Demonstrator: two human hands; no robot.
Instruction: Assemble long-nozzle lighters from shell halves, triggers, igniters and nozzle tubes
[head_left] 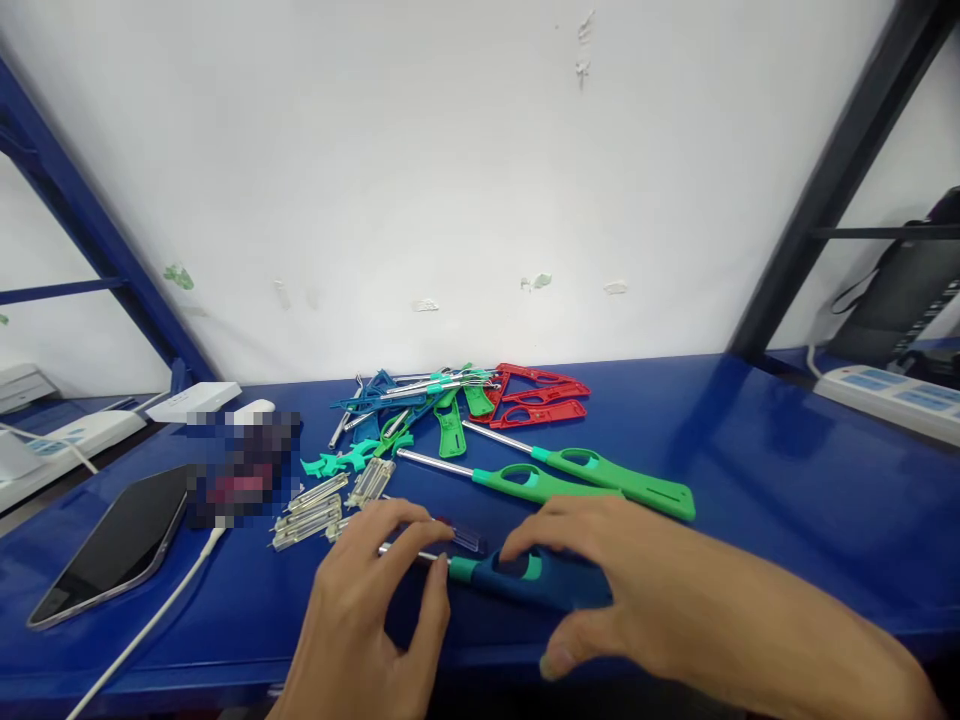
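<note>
A dark blue lighter (551, 583) with a teal trigger lies near the table's front edge. My left hand (375, 600) is at its metal tube, with thumb and fingertips closed around the tube. My right hand (607, 560) is over the handle, thumb and fingers apart, fingertips by the trigger opening. A screwdriver with a clear handle (469, 540) lies just behind the blue lighter. Two green lighters, one nearer (540, 486) and one farther (637, 480), lie behind my right hand. Clear fuel tanks (309, 522) rest left of my left hand.
Teal triggers (352, 458), blue and green shells and metal tubes (427, 388) are piled near the wall, beside red shells (551, 410). A phone (112, 545), a white cable (161, 615) and a white box (193, 402) are at left. A power strip (892, 395) stands at right.
</note>
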